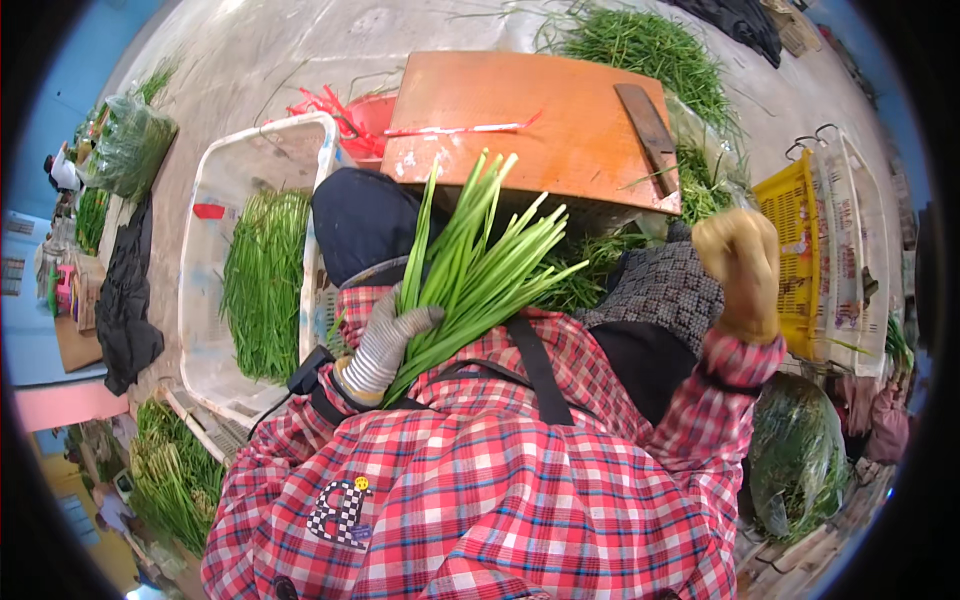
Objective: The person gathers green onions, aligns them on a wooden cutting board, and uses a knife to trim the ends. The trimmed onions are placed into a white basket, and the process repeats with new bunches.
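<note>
My left hand, in a grey and white striped work glove, grips a bunch of garlic chives. Their pale cut ends fan out above my lap. Raised to the right is my right hand in a yellowish glove, blurred and curled, its fingertips hidden. Beyond my knees, an orange-brown wooden board carries a rusty flat blade and a red and white tie strip. More loose chives lie between my legs under the board's near edge.
A white plastic crate at my left holds stacked chives. Red ties hang over a red bucket. Loose greens lie on the floor beyond. At right stand a yellow crate and a bag of greens.
</note>
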A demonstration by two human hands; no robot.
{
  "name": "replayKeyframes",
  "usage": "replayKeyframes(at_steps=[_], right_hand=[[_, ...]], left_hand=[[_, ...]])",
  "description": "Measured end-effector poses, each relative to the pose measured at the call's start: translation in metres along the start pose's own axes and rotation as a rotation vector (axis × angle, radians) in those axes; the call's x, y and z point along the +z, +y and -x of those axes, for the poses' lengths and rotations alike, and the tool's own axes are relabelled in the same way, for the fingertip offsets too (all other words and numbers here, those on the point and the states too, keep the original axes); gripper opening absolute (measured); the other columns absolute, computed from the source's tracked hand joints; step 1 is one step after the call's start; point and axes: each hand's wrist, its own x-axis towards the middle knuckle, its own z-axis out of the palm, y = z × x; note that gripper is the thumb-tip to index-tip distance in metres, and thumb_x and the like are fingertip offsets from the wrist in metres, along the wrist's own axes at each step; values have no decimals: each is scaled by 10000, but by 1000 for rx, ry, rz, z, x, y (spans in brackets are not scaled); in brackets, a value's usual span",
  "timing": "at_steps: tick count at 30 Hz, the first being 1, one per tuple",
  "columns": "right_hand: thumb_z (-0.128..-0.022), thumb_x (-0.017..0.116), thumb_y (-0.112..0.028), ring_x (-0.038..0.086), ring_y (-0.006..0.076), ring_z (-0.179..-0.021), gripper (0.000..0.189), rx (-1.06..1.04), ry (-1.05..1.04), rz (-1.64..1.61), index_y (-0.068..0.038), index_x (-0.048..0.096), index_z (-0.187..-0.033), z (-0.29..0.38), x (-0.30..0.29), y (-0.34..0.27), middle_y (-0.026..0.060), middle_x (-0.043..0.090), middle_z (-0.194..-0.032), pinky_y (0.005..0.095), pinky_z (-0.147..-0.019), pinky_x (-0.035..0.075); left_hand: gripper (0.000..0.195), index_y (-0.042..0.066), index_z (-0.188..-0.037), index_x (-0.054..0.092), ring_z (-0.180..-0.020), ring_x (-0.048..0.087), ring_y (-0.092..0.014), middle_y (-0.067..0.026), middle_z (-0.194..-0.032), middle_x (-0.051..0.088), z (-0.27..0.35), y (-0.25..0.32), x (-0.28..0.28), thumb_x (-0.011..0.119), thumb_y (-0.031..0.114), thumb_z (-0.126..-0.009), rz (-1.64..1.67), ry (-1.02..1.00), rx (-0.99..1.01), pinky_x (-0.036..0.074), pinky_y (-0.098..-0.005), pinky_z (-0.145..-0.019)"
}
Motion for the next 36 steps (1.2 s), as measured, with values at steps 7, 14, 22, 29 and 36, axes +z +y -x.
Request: replayKeyframes(at_steps=[7,14,22,29,36], right_hand=[[-791,690,-48,642,265,-990,127,-17,-66,642,-13,699,-913,-30,-17,29,135,665,-1051,334,-868,496],[-810,698,-56,584,311,-1123,294,-283,-554,611,-30,667,-1101,-56,59,36,163,612,-1181,372,-956,468],[-792,686,-123,647,323,-900,200,-86,-591,411,-83,714,-985,-50,75,46,123,675,-925,386,-790,517],[-862,648,-188,671,314,-753,122,-255,-376,665,-96,708,-914,-31,42,62,135,692,-816,399,-692,532],[-765,650,-50,640,328,-980,391,-88,178,1428,-44,634,-1156,-54,-40,10,162,662,-1072,427,-853,509]], left_hand=[[454,-17,-1207,588,-876,658,-140,-101,-978,707,6,-10,10,757,129,-812,-408,-15,114,530,-287,-825],[464,-22,-1224,587,-884,696,-169,-150,-980,720,8,-7,16,757,134,-822,-631,-97,249,550,-307,-803],[382,-14,-1187,610,-791,695,-191,-159,-896,706,7,-5,15,718,139,-854,-668,-136,317,540,-317,-711],[334,-14,-1166,618,-766,695,-220,-173,-873,694,5,-3,18,686,144,-880,-725,-122,336,534,-324,-690],[321,-19,-1119,635,-892,697,-330,-242,-1048,665,4,4,23,700,172,-870,-862,-210,415,555,-366,-776]])
